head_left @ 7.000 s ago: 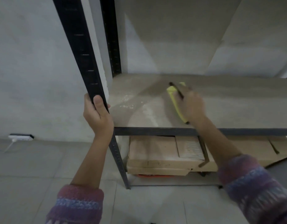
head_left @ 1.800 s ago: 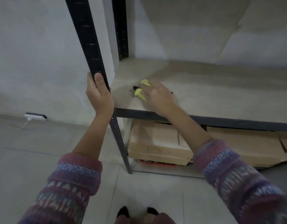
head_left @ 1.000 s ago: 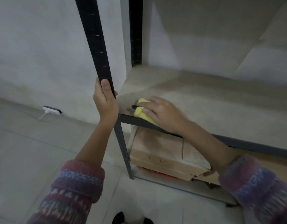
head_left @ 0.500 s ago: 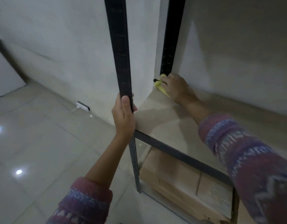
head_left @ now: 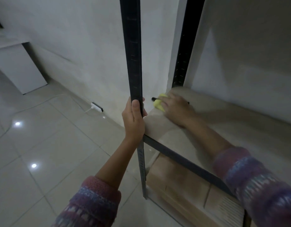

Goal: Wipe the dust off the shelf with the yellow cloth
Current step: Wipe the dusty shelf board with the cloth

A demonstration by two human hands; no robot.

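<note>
The yellow cloth (head_left: 159,104), with a black edge poking out to the left, lies on the beige shelf board (head_left: 231,128) near its back left corner. My right hand (head_left: 177,108) lies on top of the cloth and presses it onto the board, hiding most of it; the hand is blurred. My left hand (head_left: 135,118) grips the black front upright (head_left: 133,54) of the rack, just above the shelf's front rail.
A second black upright (head_left: 184,46) stands at the back left corner against the white wall. Cardboard boxes (head_left: 179,185) sit under the shelf. A white power strip (head_left: 97,106) with a cable lies on the tiled floor by the wall.
My right hand and the cloth have slid from the back corner toward the front along the shelf's left edge. The left hand keeps its grip on the upright. The camera has tilted.
</note>
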